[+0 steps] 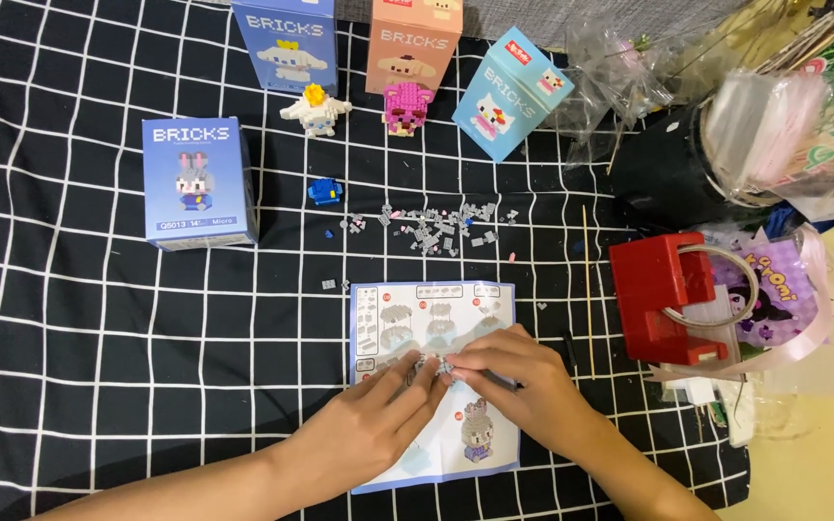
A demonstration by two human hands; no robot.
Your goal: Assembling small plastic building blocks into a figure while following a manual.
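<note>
Left hand (369, 425) and right hand (523, 381) pinch 1 small grey brick piece (433, 364) together over the instruction sheet (436, 318). Loose grey bricks (431, 230) lie beyond the sheet. Risk: uneven fingertip pressure could pop the piece apart, scattering bits on the checked cloth.

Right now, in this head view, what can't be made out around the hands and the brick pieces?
- Small grey piece pinched between left hand and right hand: fingertips cover most of it, shape unclear.
- Instruction sheet: its middle is hidden under both hands; the drawings are too small to read.
- Loose grey bricks: too small to tell apart.
- Clear bags: cut off by the right edge, contents blurred.
</note>
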